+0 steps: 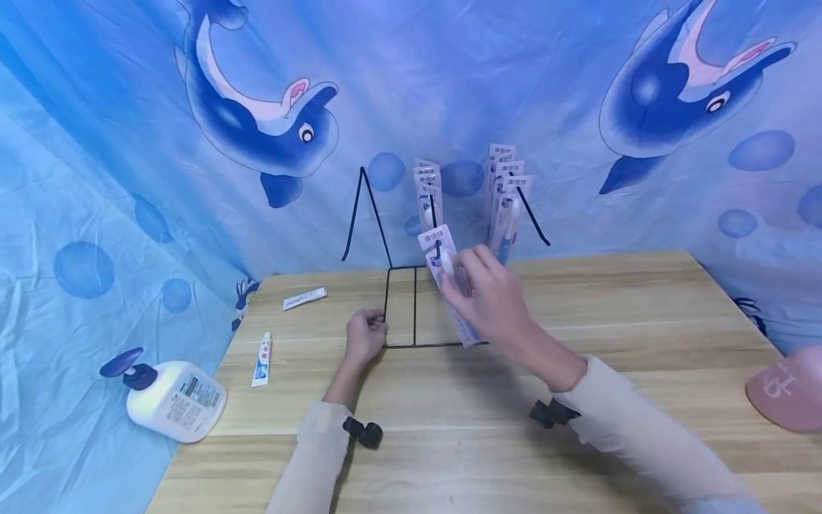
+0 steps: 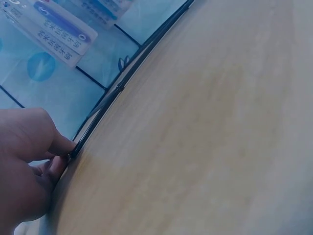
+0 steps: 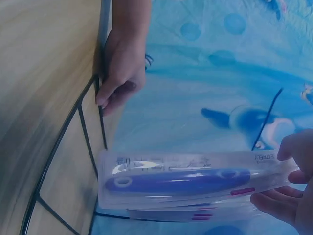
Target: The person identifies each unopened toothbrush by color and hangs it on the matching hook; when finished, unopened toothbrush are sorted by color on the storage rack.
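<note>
In the head view my right hand (image 1: 494, 293) holds a packaged toothbrush (image 1: 467, 333) by its upper part, the card's top at the front end of the middle hook of a black wire rack (image 1: 414, 307). Seen from the right wrist, the clear pack (image 3: 176, 188) shows a blue-purple handle, with more packs just behind it. My left hand (image 1: 366, 335) pinches the left front corner of the rack's base wire (image 2: 98, 115), low at the tabletop. More toothbrush packs (image 1: 426, 178) hang further back on the middle hook, and several others (image 1: 510, 187) on the right hook. The left hook (image 1: 359, 207) is bare.
Two toothpaste tubes, one lying at the back (image 1: 305, 298) and one nearer (image 1: 262, 360), are on the wooden table (image 1: 449, 442) at left. Beside them a white pump bottle (image 1: 176, 401) lies tilted. A pink object (image 1: 786, 392) sits at the right edge. Behind hangs a blue dolphin curtain (image 1: 546, 86).
</note>
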Demonstrator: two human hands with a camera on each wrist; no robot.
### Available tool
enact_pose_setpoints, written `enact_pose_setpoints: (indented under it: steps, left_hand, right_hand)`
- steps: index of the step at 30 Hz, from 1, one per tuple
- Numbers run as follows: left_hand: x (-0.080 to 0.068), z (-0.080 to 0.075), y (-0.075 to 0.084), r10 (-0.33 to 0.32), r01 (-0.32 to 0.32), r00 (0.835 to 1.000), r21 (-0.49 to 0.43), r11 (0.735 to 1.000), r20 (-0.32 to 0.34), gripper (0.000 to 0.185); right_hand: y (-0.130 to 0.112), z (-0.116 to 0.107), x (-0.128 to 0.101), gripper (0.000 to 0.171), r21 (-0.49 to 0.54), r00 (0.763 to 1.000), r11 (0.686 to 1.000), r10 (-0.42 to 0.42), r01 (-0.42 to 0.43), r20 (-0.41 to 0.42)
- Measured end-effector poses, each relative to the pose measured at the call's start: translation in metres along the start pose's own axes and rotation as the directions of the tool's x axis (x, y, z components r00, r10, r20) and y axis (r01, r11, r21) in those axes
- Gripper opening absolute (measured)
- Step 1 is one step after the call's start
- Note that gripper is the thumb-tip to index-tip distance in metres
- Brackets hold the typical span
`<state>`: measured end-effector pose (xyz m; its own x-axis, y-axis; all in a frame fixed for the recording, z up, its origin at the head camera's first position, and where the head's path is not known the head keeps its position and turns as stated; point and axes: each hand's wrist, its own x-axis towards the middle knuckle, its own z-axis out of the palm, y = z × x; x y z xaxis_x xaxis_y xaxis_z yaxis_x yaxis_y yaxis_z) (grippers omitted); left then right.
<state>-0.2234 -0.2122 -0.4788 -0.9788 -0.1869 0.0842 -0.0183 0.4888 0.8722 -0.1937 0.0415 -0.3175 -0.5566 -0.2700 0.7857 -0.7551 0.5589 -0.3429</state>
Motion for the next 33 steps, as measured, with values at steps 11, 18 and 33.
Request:
enact_pose_setpoints:
  steps: [11, 18, 33]
  left_hand:
    - [0.001, 0.002, -0.002, 0.02, -0.02, 1.0, 0.017, 1.0, -0.013, 0.03]
    - [-0.002, 0.001, 0.0, 0.037, -0.037, 0.999, 0.019, 0.999, -0.022, 0.031]
    - [-0.001, -0.002, -0.001, 0.031, -0.031, 0.999, 0.014, 0.999, -0.01, 0.03]
  right_hand:
    - [0.028, 0.042, 0.028, 0.015, -0.036, 0.992, 0.991, 0.127, -0.128, -0.026]
    - [0.034, 0.055, 0.041, 0.018, -0.05, 0.984, 0.985, 0.164, -0.167, -0.063]
    - [0.044, 0.061, 0.051, 0.024, -0.004, 0.961, 0.961, 0.277, -0.277, -0.001]
